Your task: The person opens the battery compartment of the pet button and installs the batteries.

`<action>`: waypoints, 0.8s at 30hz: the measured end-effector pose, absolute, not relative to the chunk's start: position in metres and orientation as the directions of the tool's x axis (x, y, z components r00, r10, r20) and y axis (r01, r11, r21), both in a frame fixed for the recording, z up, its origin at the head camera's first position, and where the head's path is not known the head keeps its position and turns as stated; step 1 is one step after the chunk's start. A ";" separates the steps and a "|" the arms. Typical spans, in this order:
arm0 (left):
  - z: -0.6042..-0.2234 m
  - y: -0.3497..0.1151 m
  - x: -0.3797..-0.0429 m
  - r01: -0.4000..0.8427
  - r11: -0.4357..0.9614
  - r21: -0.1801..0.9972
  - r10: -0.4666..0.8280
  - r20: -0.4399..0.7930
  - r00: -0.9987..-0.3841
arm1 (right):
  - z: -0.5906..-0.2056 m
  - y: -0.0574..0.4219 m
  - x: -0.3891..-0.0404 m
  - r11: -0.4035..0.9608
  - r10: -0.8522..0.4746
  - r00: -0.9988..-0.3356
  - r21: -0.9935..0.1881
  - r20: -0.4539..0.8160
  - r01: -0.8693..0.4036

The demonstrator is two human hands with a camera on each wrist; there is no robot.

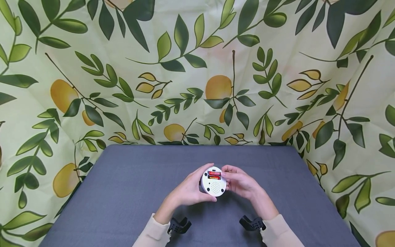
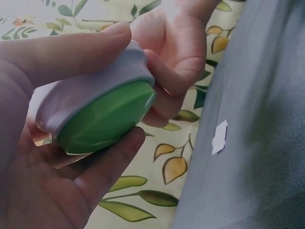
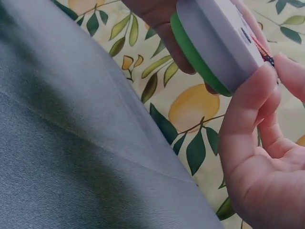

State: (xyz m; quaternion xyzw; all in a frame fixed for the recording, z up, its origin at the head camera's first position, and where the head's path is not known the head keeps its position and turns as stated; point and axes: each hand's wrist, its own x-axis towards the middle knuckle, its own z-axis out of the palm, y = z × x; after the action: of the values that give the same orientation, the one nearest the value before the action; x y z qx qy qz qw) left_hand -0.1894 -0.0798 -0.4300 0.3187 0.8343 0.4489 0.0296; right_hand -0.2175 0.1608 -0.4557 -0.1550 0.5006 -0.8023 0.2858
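Note:
A round push-button buzzer is held over the table, its white underside facing the head camera. Its green dome points away, toward the left palm. My left hand grips the buzzer around its side, thumb and fingers on opposite edges. In the open battery compartment lie two red batteries, side by side. My right hand has curled fingers at the compartment's right end, where thumb and forefinger pinch at a battery end. Small speaker holes and dark round feet show on the underside.
A small white battery cover lies on the grey cloth-covered table. Behind and beside the table hangs a fabric backdrop printed with leaves and fruit. Both wrists carry black camera mounts.

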 end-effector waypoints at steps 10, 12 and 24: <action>-0.430 -0.081 -0.189 0.494 0.390 0.777 0.556 0.228 -0.799 | -0.455 0.155 -0.216 -0.384 -0.627 -0.779 -0.858 -0.030 0.341; -0.431 -0.081 -0.190 0.495 0.391 0.775 0.554 0.231 -0.800 | -0.455 0.153 -0.215 -0.388 -0.610 -0.792 -0.858 -0.036 0.337; -0.432 -0.081 -0.191 0.497 0.382 0.779 0.548 0.243 -0.801 | -0.457 0.144 -0.213 -0.339 -0.480 -0.874 -0.902 -0.080 0.268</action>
State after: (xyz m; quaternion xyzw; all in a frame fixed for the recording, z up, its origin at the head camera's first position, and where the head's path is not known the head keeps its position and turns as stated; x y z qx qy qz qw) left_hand -0.1913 -0.0809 -0.4321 0.3144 0.8308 0.4584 0.0274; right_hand -0.2133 0.1435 -0.4571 -0.1002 0.5268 -0.8120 0.2303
